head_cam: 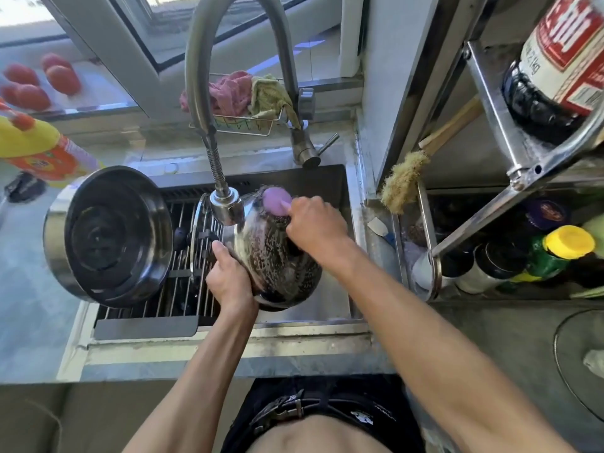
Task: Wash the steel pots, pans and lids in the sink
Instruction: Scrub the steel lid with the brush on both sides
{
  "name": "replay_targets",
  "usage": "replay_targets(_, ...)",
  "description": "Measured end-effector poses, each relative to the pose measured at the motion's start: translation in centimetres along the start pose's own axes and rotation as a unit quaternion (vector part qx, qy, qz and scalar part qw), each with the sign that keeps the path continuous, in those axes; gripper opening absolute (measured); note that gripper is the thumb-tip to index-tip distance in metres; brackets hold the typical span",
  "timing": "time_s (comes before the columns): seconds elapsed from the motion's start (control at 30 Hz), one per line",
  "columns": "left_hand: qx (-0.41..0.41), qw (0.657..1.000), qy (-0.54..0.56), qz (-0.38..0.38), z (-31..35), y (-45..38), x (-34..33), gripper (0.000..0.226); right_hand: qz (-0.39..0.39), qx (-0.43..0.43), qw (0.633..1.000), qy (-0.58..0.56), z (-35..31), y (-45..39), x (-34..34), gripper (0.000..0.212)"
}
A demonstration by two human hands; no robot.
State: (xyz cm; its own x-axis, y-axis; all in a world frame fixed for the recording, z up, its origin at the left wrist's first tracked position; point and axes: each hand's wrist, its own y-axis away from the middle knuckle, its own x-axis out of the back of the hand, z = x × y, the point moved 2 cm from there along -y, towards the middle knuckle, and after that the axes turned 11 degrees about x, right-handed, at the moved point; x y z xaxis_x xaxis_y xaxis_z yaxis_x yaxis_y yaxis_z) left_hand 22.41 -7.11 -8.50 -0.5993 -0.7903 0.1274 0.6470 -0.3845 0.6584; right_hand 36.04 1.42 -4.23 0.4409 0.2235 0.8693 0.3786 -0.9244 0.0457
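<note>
Right hand (312, 223): grips purple sponge (276, 201), pressed on soapy pot's far side.
Left hand (228, 276): clamps steel pot (277, 256) by its near rim, tilted over sink (327, 184).
Advice: rotate pot, scrub evenly, brace firmly; suds look slippery.
Rack (183, 289): lid (199, 237) and washed pot (111, 237) beside.

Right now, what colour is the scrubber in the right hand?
Purple. The scrubber, pressed on the steel pot, shows best in the head view.

Bright daylight from the window (98, 34); glare on steel, fisheye bending at edges, slight motion blur.
</note>
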Motion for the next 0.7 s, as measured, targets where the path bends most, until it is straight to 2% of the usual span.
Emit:
replay_targets(0.17,0.052,0.996,0.056,-0.035,0.1,-1.2,1.0,0.044,-0.021,-0.115,0.989,-0.085,6.4,-0.4,-1.3,0.024)
replay_targets(0.3,0.067,0.992,0.099,-0.040,1.1,-2.2,0.4,0.043,-0.030,-0.164,0.978,-0.128,7.7,4.4,-4.9,0.031)
replay_targets(0.4,0.065,0.993,0.089,-0.034,1.4,-2.2,-0.9,0.044,-0.015,-0.120,0.982,-0.148,5.3,7.9,-7.1,0.038)
replay_targets(0.5,0.032,0.999,0.034,-0.019,1.2,-1.8,-1.8,0.045,0.007,-0.056,0.989,-0.140,2.9,8.7,-7.7,0.034)
replay_targets(0.7,-0.061,0.995,-0.079,-0.014,1.1,-1.2,-2.6,0.059,0.083,0.049,0.993,-0.067,0.1,5.6,-2.9,0.037)
